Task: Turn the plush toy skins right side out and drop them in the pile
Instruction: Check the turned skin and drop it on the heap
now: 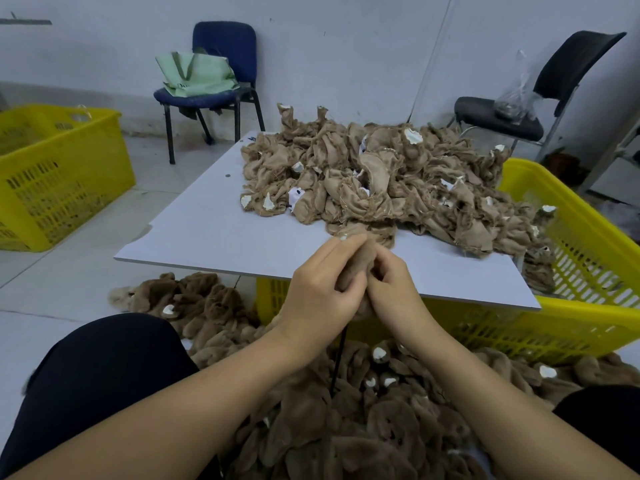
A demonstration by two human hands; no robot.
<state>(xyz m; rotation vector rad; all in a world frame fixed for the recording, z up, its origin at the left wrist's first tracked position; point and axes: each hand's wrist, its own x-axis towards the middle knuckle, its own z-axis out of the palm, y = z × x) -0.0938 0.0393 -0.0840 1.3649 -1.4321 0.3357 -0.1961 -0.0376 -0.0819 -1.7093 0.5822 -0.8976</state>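
Observation:
Both hands meet over the near edge of the white board. My left hand and my right hand grip one tan plush skin between them, fingers curled into its fabric. A thin black stick hangs down below the hands. Behind them a heap of inside-out tan skins covers the board's far right. On the floor between my knees lies a pile of fluffy brown turned skins.
A yellow crate stands under and right of the board, another yellow crate at left. A blue chair carrying a green bag and a black chair stand at the wall. My dark-clothed knees flank the floor pile.

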